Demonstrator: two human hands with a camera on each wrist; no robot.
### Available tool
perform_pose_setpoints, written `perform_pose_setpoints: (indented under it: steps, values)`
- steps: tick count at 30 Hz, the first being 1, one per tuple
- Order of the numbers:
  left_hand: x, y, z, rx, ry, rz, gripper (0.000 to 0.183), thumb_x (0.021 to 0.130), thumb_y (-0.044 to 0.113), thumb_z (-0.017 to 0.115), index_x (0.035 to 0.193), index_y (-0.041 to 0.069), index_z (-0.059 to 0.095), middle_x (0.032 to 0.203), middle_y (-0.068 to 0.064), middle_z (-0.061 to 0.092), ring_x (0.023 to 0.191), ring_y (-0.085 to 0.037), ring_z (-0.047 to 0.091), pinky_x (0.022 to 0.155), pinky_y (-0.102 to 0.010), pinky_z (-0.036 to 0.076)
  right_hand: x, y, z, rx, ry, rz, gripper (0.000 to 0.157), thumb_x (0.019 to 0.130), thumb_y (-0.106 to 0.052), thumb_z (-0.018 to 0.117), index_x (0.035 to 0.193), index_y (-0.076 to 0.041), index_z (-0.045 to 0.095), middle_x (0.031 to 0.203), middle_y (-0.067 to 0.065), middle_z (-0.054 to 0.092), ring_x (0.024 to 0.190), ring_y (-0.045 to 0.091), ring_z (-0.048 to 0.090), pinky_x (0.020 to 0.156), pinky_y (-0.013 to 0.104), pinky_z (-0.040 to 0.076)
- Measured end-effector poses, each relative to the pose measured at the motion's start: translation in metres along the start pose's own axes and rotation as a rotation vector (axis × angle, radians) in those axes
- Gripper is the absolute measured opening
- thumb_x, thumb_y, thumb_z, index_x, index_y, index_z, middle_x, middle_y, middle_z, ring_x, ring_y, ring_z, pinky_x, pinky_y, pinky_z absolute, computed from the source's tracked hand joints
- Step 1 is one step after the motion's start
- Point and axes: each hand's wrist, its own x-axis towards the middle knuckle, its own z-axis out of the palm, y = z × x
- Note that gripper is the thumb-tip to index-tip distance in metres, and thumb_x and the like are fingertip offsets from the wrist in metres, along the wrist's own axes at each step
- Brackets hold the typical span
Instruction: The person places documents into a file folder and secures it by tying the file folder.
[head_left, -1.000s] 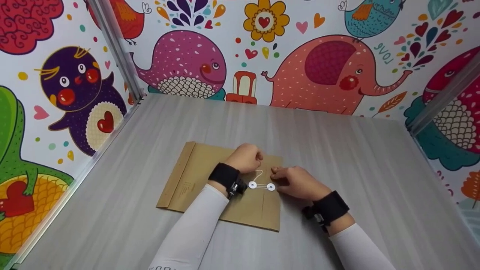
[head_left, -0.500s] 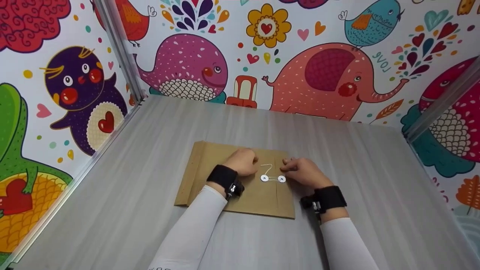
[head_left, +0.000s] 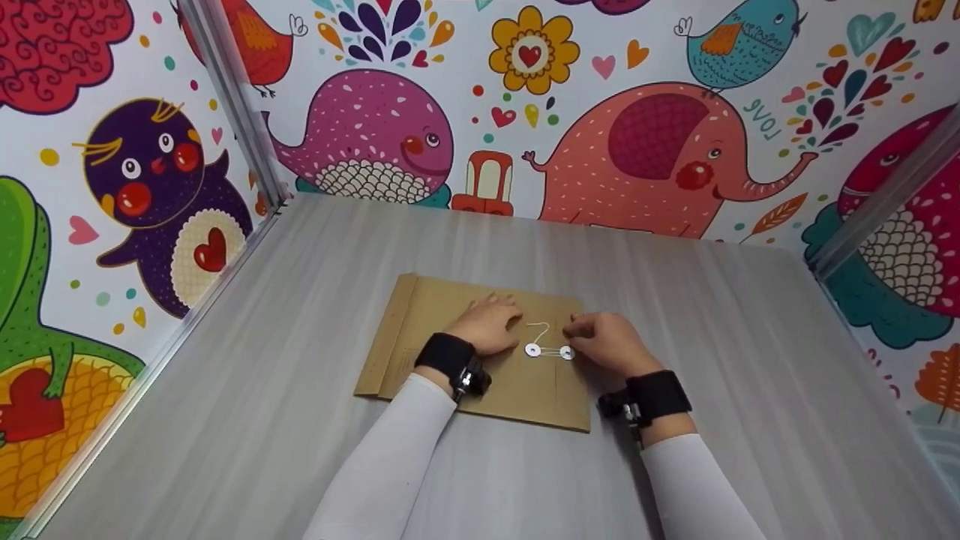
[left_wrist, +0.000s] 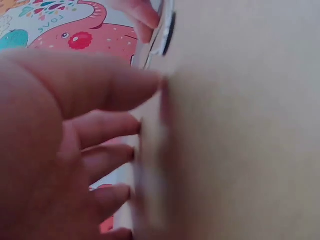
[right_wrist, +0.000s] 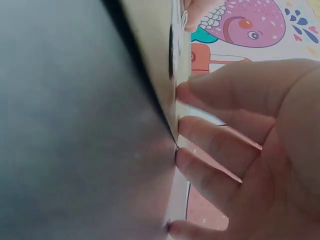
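Note:
A brown kraft paper envelope lies on the table in the head view, its folded strip at the left. Two white round buttons near its right side are joined by white string, with a loose end curling away from the left button. My left hand rests on the envelope left of the string, fingertips spread on the paper in the left wrist view. At the envelope's right edge is my right hand. Its thumb and fingertips touch down around that edge in the right wrist view, nothing gripped.
The grey wood-grain table surrounds the envelope. Walls printed with cartoon animals stand at the back and both sides, with metal corner posts. A black strap with a small camera sits on each wrist.
The envelope has slid right and slightly away from me. My left hand's fingers, curled before, have spread on the paper. My right hand has stayed by the right edge.

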Motion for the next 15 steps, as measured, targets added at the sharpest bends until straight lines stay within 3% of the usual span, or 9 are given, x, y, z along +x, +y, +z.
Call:
perform_pose_setpoints:
  steps: [4,8,11,15]
  values:
    - [0.002,0.002,0.000,0.092,0.205,-0.053,0.044,0.105,0.024,0.061,0.143,0.002,0.064,0.160,-0.019,0.053,0.156,-0.040,0.040,0.129,-0.056,0.030,-0.003,-0.001,-0.005,-0.035,0.081,0.010,0.039,0.101,-0.020,0.068,0.137,-0.005,0.071,0.144,0.020,0.067,0.137,0.039,0.061,0.116,0.058,0.047]
    - [0.001,-0.001,-0.006,0.224,0.381,-0.196,0.058,0.105,0.040,0.062,0.154,0.008,0.056,0.165,-0.021,0.046,0.157,-0.046,0.035,0.126,-0.065,0.030,-0.005,0.002,-0.013,-0.051,0.211,0.004,0.055,0.105,-0.029,0.065,0.152,-0.003,0.057,0.161,0.026,0.050,0.153,0.047,0.040,0.126,0.063,0.031]
    - [-0.002,-0.007,-0.011,0.240,0.426,-0.306,0.075,0.103,0.057,0.059,0.164,0.015,0.043,0.172,-0.021,0.033,0.162,-0.048,0.021,0.129,-0.069,0.019,-0.005,0.006,-0.019,-0.102,0.266,-0.002,0.065,0.105,-0.034,0.064,0.159,-0.004,0.047,0.169,0.030,0.032,0.158,0.056,0.023,0.128,0.069,0.020]
    - [-0.007,-0.016,-0.013,0.196,0.426,-0.403,0.090,0.099,0.072,0.053,0.169,0.018,0.031,0.176,-0.024,0.022,0.164,-0.050,0.008,0.129,-0.072,0.006,-0.004,0.012,-0.021,-0.216,0.239,0.046,0.082,0.104,-0.049,0.060,0.167,-0.007,0.030,0.174,0.033,0.014,0.158,0.063,0.010,0.122,0.079,0.018]
